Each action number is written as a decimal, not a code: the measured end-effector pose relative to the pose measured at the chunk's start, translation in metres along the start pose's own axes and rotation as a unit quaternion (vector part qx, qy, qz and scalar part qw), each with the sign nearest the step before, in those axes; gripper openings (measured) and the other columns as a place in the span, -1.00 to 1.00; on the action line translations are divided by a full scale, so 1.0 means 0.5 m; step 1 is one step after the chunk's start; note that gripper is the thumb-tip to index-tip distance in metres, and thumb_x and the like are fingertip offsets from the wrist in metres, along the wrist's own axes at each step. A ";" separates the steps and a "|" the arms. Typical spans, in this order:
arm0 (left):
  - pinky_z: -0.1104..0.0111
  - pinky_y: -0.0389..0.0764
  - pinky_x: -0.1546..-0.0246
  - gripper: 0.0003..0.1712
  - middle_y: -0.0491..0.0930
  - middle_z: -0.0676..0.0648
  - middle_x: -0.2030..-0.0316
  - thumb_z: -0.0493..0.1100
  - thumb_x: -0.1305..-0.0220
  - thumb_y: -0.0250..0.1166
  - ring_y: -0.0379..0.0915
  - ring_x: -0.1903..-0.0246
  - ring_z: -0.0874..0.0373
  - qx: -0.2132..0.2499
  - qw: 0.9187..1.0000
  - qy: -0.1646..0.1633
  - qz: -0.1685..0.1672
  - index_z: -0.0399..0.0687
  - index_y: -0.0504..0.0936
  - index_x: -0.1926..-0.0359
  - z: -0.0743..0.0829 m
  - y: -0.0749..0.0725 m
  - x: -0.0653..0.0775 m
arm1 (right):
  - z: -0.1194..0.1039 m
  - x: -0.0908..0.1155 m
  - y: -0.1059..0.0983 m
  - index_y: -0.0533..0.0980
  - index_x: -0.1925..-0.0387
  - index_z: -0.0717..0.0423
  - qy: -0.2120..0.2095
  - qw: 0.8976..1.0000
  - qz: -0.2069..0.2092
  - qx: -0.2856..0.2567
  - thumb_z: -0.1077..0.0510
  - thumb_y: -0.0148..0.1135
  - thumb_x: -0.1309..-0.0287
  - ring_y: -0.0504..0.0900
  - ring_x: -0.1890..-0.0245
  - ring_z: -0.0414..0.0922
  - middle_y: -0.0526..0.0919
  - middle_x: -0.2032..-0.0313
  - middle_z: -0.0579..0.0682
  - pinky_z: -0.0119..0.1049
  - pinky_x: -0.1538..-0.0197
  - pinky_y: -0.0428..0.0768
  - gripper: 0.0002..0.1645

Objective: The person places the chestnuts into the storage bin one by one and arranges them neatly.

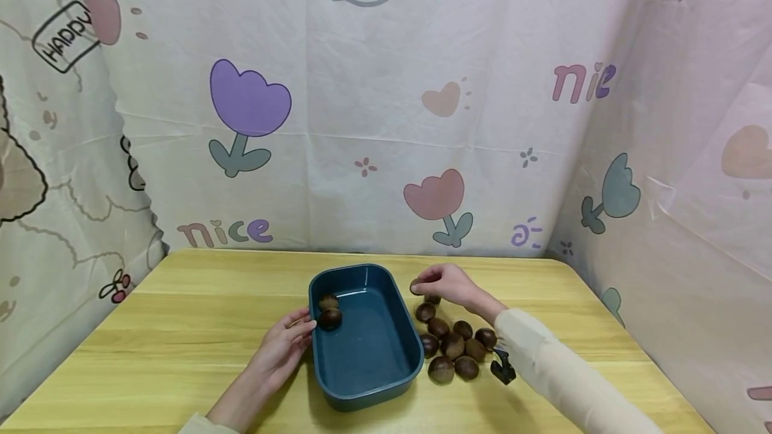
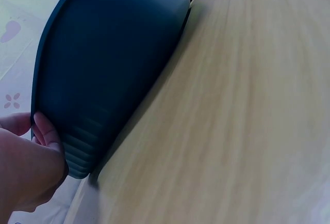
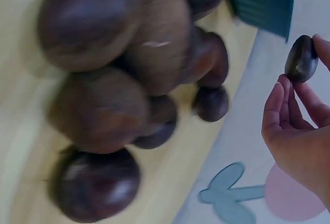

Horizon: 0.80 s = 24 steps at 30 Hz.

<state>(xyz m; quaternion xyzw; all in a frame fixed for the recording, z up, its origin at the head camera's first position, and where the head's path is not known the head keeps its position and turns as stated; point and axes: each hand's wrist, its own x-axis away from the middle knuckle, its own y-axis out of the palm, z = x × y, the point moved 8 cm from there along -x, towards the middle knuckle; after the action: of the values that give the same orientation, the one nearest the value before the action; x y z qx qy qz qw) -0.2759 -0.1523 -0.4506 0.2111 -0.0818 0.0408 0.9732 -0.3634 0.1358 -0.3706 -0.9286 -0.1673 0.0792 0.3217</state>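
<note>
A deep blue-green rectangular bin (image 1: 368, 353) stands on the table, with two brown chestnuts (image 1: 330, 318) inside against its left wall. My left hand (image 1: 282, 348) pinches the bin's left rim between thumb and fingers, as the left wrist view also shows. Right of the bin, my right hand (image 1: 449, 284) holds a single chestnut (image 3: 301, 59) between thumb and fingertips, raised above the table. Below that hand lies a loose pile of several chestnuts (image 1: 452, 345), some close to the bin's right wall. In the right wrist view the pile fills the near left.
The wooden table (image 1: 199, 327) reaches back to a printed cloth (image 1: 362, 206) hung behind and along both sides. A small black clip-like object (image 1: 503, 367) is by the right sleeve, next to the pile. The bin's walls rise between the two hands.
</note>
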 end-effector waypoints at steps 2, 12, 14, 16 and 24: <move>0.44 0.45 0.16 -0.60 0.34 -0.12 0.10 -0.43 -0.35 0.06 0.37 0.25 0.20 0.000 1.000 0.000 0.000 -0.39 0.21 -0.17 0.000 0.000 0.000 | -0.020 -0.006 0.006 0.65 0.22 0.15 -0.003 1.000 -0.004 0.010 0.04 0.41 -0.08 0.60 0.28 -0.11 0.68 0.32 -0.08 -0.09 0.15 0.56 -0.71; 0.44 0.45 0.18 -0.64 0.36 -0.10 0.15 -0.45 -0.34 0.06 0.37 0.26 0.19 0.007 1.000 0.002 0.002 -0.38 0.24 -0.12 0.001 -0.002 0.001 | -0.140 -0.035 0.061 0.67 0.27 0.04 -0.062 0.994 -0.062 0.072 0.02 0.40 -0.10 0.56 0.34 -0.18 0.66 0.38 -0.16 -0.24 0.17 0.54 -0.79; 0.44 0.45 0.18 -0.64 0.36 -0.08 0.16 -0.45 -0.34 0.07 0.37 0.26 0.19 0.008 1.000 0.002 0.004 -0.37 0.24 -0.12 0.001 -0.003 0.002 | -0.164 -0.044 0.073 0.67 0.27 0.02 -0.075 0.992 -0.070 0.075 0.01 0.40 -0.11 0.56 0.33 -0.19 0.66 0.38 -0.18 -0.26 0.16 0.54 -0.80; 0.44 0.45 0.18 -0.64 0.36 -0.07 0.17 -0.45 -0.34 0.06 0.37 0.27 0.19 0.008 1.000 0.001 0.004 -0.37 0.24 -0.13 0.001 -0.003 0.003 | -0.187 -0.052 0.086 0.68 0.26 0.00 -0.081 0.991 -0.078 0.072 0.00 0.40 -0.11 0.56 0.32 -0.19 0.66 0.37 -0.19 -0.29 0.16 0.54 -0.80; 0.42 0.46 0.16 -0.63 0.39 -0.09 0.13 -0.41 -0.36 0.09 0.39 0.24 0.17 0.007 1.000 0.004 -0.004 -0.36 0.25 -0.14 0.001 0.001 0.002 | -0.229 -0.075 0.160 0.69 0.23 0.03 -0.107 0.987 -0.109 0.048 0.02 0.40 -0.11 0.61 0.34 -0.21 0.68 0.37 -0.20 -0.37 0.22 0.56 -0.78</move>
<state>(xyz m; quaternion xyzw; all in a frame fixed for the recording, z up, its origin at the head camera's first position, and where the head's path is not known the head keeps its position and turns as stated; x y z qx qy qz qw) -0.2750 -0.1519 -0.4498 0.2178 -0.0765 0.0380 0.9722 -0.3484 -0.0020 -0.3297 -0.8745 -0.2973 0.1504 0.3525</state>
